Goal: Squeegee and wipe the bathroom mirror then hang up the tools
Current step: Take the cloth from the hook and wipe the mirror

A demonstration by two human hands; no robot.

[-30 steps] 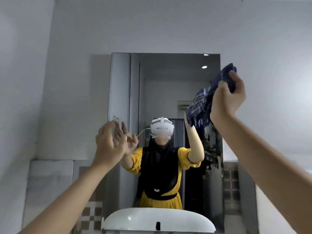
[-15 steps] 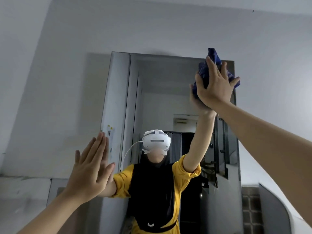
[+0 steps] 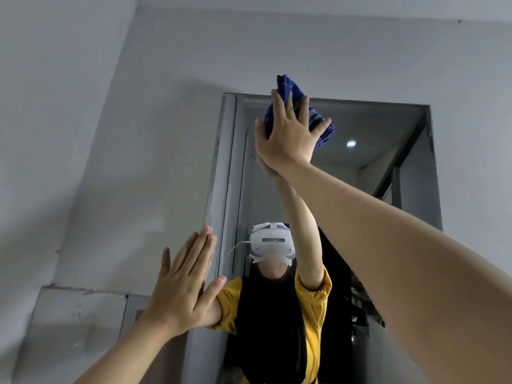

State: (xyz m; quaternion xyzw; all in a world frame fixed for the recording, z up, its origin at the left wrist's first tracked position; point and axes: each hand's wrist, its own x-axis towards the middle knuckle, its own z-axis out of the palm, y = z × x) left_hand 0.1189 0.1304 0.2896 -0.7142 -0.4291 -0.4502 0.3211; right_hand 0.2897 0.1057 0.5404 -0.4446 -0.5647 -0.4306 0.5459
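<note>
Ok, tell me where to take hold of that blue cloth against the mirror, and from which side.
Probably grip the bunched top of the blue cloth, which sticks up free above the right hand. That hand presses the rest flat against the mirror near its top edge with straight, spread fingers, so come from above, pinching the peak. The left hand is open, at the mirror's left edge.

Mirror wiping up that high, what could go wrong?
The right hand only presses the blue cloth flat against the mirror near its top edge, so the cloth might slip and drop. The left hand lies flat near the mirror's left edge and may leave smudges there.
</note>
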